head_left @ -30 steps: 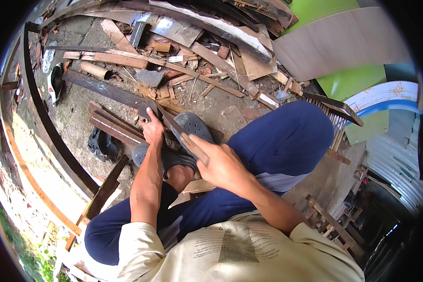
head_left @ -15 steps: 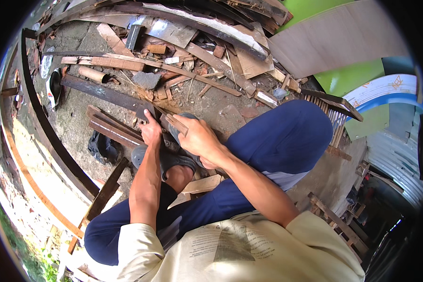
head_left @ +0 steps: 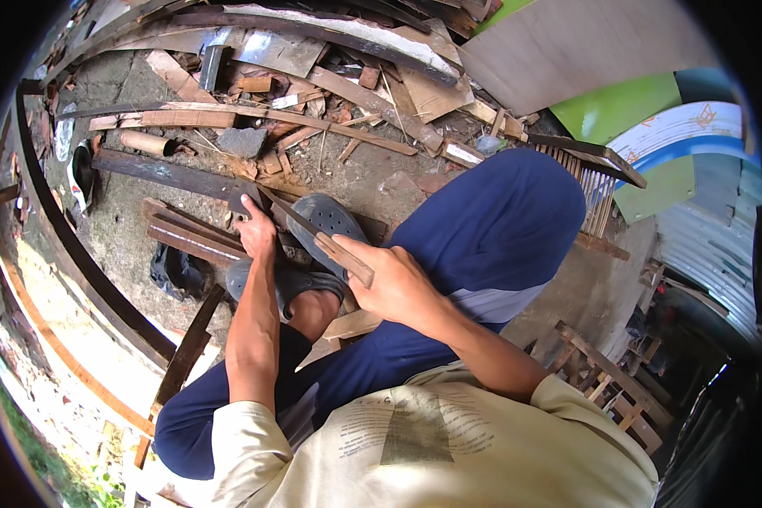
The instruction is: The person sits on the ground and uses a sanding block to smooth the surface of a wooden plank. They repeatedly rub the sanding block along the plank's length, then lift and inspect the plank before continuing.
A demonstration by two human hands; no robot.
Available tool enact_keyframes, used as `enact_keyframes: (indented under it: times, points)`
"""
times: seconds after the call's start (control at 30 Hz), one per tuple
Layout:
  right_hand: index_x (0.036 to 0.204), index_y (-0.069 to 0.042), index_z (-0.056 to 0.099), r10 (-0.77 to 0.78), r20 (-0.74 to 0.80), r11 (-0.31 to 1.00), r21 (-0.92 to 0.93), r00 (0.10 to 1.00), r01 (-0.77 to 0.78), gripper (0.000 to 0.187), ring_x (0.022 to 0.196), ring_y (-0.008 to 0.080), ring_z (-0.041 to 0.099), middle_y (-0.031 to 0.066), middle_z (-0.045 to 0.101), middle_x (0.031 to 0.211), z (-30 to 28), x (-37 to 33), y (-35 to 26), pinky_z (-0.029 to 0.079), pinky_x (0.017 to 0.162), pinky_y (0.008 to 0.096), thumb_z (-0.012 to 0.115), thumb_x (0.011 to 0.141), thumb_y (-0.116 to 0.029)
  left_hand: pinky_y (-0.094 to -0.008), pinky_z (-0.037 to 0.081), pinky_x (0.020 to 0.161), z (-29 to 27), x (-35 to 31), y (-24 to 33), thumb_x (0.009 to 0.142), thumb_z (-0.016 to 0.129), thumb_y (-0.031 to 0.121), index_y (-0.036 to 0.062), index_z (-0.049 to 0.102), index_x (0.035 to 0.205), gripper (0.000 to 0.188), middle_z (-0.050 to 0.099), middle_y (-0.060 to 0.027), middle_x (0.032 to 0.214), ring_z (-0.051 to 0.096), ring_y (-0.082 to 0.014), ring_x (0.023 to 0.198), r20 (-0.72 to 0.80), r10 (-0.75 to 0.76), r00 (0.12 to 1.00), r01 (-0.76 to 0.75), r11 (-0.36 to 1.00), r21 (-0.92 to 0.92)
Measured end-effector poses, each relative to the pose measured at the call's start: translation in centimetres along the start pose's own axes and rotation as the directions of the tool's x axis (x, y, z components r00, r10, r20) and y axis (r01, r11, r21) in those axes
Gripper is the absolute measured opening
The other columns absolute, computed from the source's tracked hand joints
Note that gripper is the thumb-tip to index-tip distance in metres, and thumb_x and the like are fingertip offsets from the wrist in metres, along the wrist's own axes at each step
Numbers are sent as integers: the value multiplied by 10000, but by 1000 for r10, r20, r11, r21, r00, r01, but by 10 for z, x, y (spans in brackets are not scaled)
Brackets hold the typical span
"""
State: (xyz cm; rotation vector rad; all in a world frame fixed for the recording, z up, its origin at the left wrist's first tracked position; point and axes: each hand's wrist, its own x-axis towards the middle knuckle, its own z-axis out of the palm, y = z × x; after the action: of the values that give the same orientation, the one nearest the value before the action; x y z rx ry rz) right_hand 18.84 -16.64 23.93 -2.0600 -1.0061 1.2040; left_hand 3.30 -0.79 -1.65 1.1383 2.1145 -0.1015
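My right hand (head_left: 389,279) is closed around the wooden handle of a saw (head_left: 347,257). Its thin dark blade slants up and to the left from my fist, its far end beside the end of a dark wooden plank (head_left: 165,172). I cannot make out whether the blade touches the wood. My left hand (head_left: 258,230) grips that plank near its right end, fingers over the top; part of the grip is hidden. Grey clogs (head_left: 326,218) cover my feet, one right under the blade and the other below my left wrist.
Other dark planks (head_left: 186,234) lie beside my left forearm, near a black plastic bag (head_left: 176,269). Wood scraps and long strips (head_left: 254,112) litter the ground ahead. A slatted wooden frame (head_left: 588,165) stands past my right knee. Long bent-looking beams (head_left: 76,245) run along the left.
My right hand has drawn the saw back toward me and to the right, showing more of its blade. My left hand stays on the plank. The whole view has shifted slightly.
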Motion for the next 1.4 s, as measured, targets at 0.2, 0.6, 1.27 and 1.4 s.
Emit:
enact_keyframes:
  times: [0.2, 0.6, 1.27, 1.4]
  points:
    - [1398, -46, 597, 24, 30, 1000, -10, 999, -23, 559, 835, 464, 696, 301, 693, 917, 24, 34, 9, 579, 753, 483, 663, 843, -57, -521, 399, 1120, 0, -1, 2, 878, 281, 900, -54, 336, 1553, 1169, 574, -375, 1364, 542, -490, 1319, 26, 0, 1000, 0, 1000, -1]
    - [1375, -43, 610, 22, 9, 1000, 1, 1000, -22, 554, 932, 495, 684, 324, 690, 956, 22, 29, 8, 567, 823, 540, 671, 830, -120, -524, 382, 1133, -2, 1, -3, 864, 295, 912, -65, 241, 1581, 1214, 551, -390, 1383, 518, -495, 1343, 39, 2, 999, -1, 1000, -27]
    - [1402, -65, 593, 44, 79, 994, -100, 996, -36, 563, 916, 508, 691, 325, 704, 943, 17, 24, -20, 565, 875, 559, 669, 847, -113, -519, 406, 1113, -9, 2, 7, 873, 316, 897, -54, 214, 1595, 1199, 583, -383, 1345, 553, -497, 1302, 9, -31, 999, 32, 998, -45]
    - [1361, -38, 615, 71, 43, 995, -79, 997, -68, 529, 904, 484, 685, 313, 688, 928, 17, 47, -23, 572, 833, 511, 650, 834, -73, -517, 408, 1113, -5, -8, 12, 869, 316, 902, -36, 211, 1603, 1196, 589, -379, 1341, 558, -493, 1299, 13, -28, 1000, 29, 999, -40]
